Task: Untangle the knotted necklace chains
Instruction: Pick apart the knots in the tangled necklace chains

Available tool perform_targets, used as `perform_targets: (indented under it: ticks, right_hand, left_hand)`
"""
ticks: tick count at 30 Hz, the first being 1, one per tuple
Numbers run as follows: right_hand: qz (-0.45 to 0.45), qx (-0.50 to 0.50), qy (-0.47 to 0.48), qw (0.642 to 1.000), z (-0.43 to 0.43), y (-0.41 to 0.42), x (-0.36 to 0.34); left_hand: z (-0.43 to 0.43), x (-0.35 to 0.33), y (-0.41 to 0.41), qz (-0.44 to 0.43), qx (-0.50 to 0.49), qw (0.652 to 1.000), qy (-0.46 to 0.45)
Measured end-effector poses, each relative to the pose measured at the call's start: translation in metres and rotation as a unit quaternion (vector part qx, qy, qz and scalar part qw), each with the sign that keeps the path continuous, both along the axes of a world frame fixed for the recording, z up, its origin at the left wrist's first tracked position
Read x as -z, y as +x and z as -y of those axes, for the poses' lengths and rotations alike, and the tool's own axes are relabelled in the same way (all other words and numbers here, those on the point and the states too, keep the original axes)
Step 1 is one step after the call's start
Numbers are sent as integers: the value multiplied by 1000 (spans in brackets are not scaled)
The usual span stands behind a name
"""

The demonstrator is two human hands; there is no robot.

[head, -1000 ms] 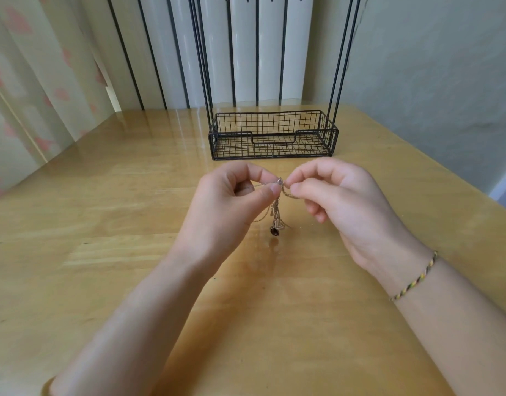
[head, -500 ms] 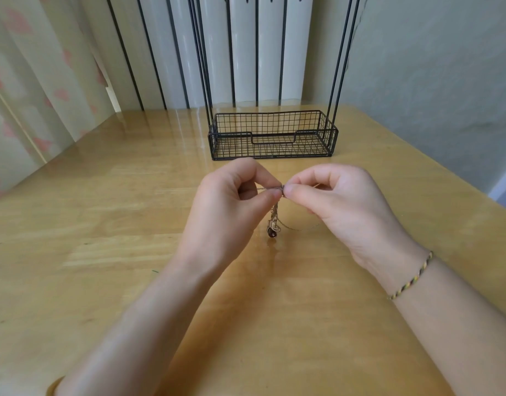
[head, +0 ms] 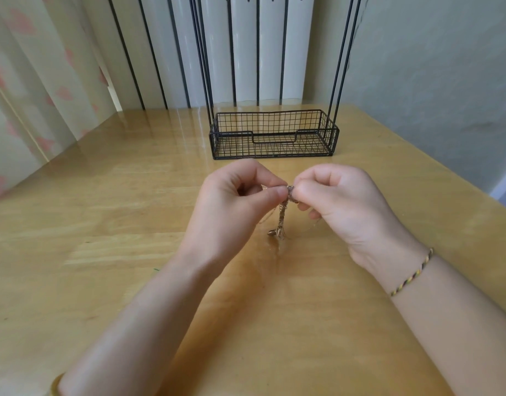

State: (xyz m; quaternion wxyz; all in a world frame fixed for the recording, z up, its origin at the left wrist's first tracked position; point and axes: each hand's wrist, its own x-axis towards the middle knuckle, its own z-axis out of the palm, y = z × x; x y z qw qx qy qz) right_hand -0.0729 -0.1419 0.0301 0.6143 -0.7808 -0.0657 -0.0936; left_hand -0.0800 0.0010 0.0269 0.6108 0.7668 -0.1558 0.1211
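Note:
A thin, gold-coloured tangle of necklace chains (head: 282,217) hangs in the air above the wooden table (head: 103,212), with a small pendant at its lower end just over the tabletop. My left hand (head: 232,207) pinches the top of the tangle between thumb and forefinger. My right hand (head: 343,204) pinches the same knot from the right, fingertips nearly touching those of the left. A fine loose strand trails to the left under my left hand. The knot itself is mostly hidden by my fingertips.
A black wire basket (head: 274,137) with tall upright rods stands at the back of the table, just beyond my hands. Curtains hang to the left, a wall runs along the right. A braided bracelet (head: 412,274) circles my right wrist.
My hands have drawn closer together on the knot. The hanging chains have bunched into a straighter bundle and the pendant has swung slightly left.

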Motion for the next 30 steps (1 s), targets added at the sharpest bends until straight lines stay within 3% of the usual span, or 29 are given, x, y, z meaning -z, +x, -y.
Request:
perform_targets:
  ticks: [4, 11, 30]
  right_hand:
    - [-51, -26, 64, 996, 1, 0, 0]
    - [-93, -59, 91, 990, 4, 3, -2]
    - [-89, -74, 51, 992, 9, 4, -4]
  left_hand:
    - [0, 0, 0, -55, 24, 997, -41]
    - [1, -1, -2, -113, 52, 988, -94]
    - [7, 3, -3, -80, 61, 990, -102]
